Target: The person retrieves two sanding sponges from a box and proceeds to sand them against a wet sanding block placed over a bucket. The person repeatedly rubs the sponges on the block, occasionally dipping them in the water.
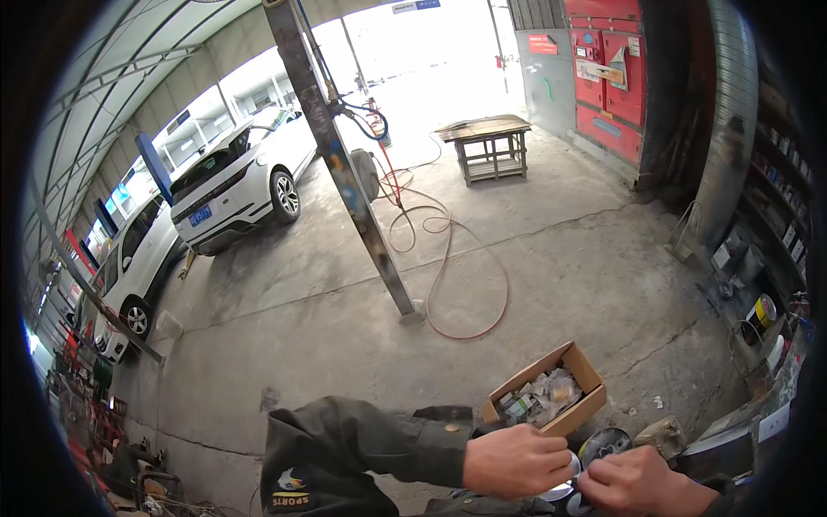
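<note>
At five o'clock, one silvery round object (558, 492) is being flanked by two hands: the left hand (517, 461) and the right hand (627, 480). Fingers are being shown curled; what they grip is being hidden and cannot be told. Slippage is being judged possible, caused by uneven finger pressure. Between four and five, one dark round item (606, 442) and one open carton (579, 415) are being counted; toward one, one low table (491, 128).

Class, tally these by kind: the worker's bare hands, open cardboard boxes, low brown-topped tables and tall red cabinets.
Bare hands: 2 (left hand, right hand)
Open cardboard box: 1
Low brown-topped table: 1
Tall red cabinet: 1
Total: 5
</note>
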Demonstrator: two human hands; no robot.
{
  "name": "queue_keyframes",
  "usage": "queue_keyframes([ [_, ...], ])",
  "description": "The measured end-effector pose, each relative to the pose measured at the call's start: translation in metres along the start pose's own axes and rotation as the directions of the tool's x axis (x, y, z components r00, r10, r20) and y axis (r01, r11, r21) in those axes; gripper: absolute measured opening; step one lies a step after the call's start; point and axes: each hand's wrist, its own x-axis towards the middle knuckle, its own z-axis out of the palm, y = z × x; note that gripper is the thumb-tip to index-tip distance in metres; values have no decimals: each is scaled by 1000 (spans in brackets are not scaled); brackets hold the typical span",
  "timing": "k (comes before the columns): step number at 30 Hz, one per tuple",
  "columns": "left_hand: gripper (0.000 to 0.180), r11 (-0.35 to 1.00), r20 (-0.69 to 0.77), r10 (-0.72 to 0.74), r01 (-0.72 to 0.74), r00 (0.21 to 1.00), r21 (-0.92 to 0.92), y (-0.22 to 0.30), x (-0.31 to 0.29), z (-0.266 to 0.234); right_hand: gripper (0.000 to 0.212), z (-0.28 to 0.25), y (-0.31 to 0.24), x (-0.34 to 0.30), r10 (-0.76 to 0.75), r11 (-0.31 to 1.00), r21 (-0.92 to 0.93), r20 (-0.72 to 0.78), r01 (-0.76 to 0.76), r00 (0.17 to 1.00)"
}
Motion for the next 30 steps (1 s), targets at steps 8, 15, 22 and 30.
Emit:
queue_keyframes([
  [8, 14, 993, -195, -75, 55, 978, -105, 10, -30, -4, 23, -39, -17, -23, 33, 993, 116, -122, -18, 992],
  [15, 13, 851, -193, -359, 405, 913, 333, -10, -104, -30, 19, -48, -23, -44, 255, 945, 243, -139, -216, 957],
  [22, 22, 295, -69, -791, 280, 608, -913, -81, -74, 4, 16, 18, 28, -41, 574, 804, 426, -374, -415, 728],
  [30, 21, 144, 145, -692, 332, 707, -932, -99, -47, 57, 16, 92, 52, -54, 754, 603, 635, -255, -483, 606],
])
